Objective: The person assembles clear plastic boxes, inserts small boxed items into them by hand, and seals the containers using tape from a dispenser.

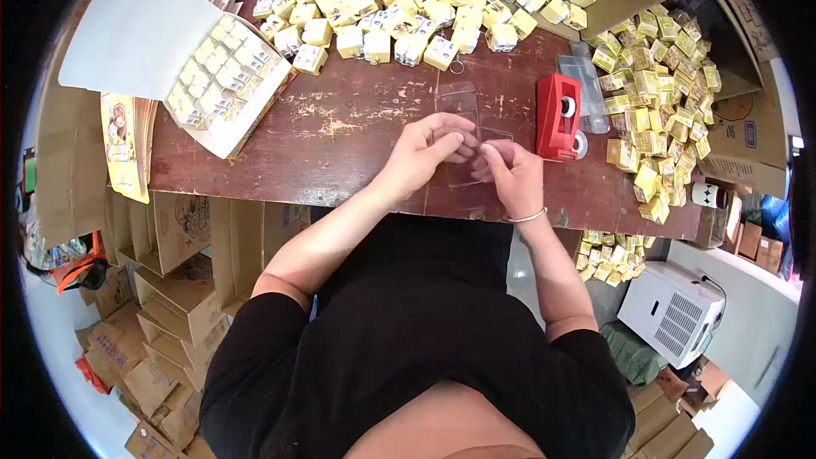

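My left hand (425, 153) and my right hand (518, 178) are close together over the red-brown table (340, 153), fingers bent in pinches. Between them they hold a thin clear plastic piece (495, 132), perhaps a folded box; its exact shape is hard to make out. More clear plastic (457, 100) shows just beyond my left fingers, and I cannot tell whether it is the same piece. To the right of my right hand stands a red tape dispenser (557, 127) with a roll of tape in it.
Small yellow-and-white boxes (382, 0) are heaped at the back, and yellow packs (659, 102) at the right. An opened white carton (255, 110) holds rows of small boxes at the left, beside printed yellow packets (127, 144). Clear plastic sheets (586, 89) lie behind the dispenser.
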The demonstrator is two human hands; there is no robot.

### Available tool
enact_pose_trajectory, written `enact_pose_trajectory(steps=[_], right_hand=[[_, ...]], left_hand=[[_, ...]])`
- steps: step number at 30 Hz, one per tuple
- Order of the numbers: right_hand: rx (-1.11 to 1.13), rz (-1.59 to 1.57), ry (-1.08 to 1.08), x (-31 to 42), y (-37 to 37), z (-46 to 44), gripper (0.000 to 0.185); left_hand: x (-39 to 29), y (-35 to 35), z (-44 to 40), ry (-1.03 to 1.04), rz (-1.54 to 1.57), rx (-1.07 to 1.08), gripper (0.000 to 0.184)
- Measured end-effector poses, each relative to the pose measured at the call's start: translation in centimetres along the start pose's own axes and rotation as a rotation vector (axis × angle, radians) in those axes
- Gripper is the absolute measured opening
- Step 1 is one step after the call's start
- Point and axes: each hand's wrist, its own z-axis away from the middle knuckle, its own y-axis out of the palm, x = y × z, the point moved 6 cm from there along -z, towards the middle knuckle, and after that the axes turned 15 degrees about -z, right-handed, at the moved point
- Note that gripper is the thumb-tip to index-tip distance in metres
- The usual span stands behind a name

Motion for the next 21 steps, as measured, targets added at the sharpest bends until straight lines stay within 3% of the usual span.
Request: enact_pose_trajectory(steps=[1, 3, 5, 6, 7, 11, 14, 15, 17, 18, 20, 21], right_hand=[[0.019, -0.136, 0.096, -0.7, 1.0, 0.7, 0.029], [0.057, -0.345, 0.001, 0.1, 3.4, 1.6, 0.044], [0.083, -0.321, -0.049, 0.1, 4.6, 2.0, 0.062], [0.064, -0.32, -0.097, -0.4, 4.7, 2.0, 0.066], [0.046, -0.11, -0.321, 0.1, 4.7, 1.4, 0.07], [0.098, -0.302, -0.068, 0.2, 4.1, 1.7, 0.07], [0.153, -0.298, -0.119, 1.0, 3.8, 1.2, 0.062], [0.144, -0.256, -0.282, 1.0, 3.7, 0.7, 0.043], [0.062, -0.185, -0.253, 0.1, 2.5, 0.9, 0.034], [0.077, -0.284, -0.234, 0.0, 2.5, 0.9, 0.03], [0.048, -0.407, -0.302, 0.4, 2.3, 0.9, 0.039], [0.058, -0.49, -0.214, 0.0, 2.2, 1.0, 0.063]], left_hand=[[0.4, -0.4, -0.1, 0.057, 0.019, -0.093, 0.032], [0.0, -0.7, 0.1, 0.182, -0.096, -0.372, 0.038], [-1.0, -0.3, 0.8, 0.27, -0.214, -0.474, 0.038], [-1.5, 0.5, 1.3, 0.259, -0.216, -0.398, 0.041], [-1.5, 0.8, 1.3, 0.437, -0.471, -0.369, 0.045], [-1.4, 1.0, 1.1, 0.383, -0.421, -0.295, 0.05], [-2.3, 1.1, 1.4, 0.344, -0.445, -0.268, 0.046], [-2.1, 1.4, 1.4, 0.362, -0.493, -0.231, 0.039], [-1.7, 2.1, 1.6, 0.422, -0.522, -0.192, 0.022], [-1.5, 2.3, 1.6, 0.422, -0.522, -0.184, 0.022], [-1.8, 2.1, 1.8, 0.497, -0.545, -0.301, 0.019], [-1.5, 1.8, 1.4, 0.453, -0.453, -0.282, 0.024]])
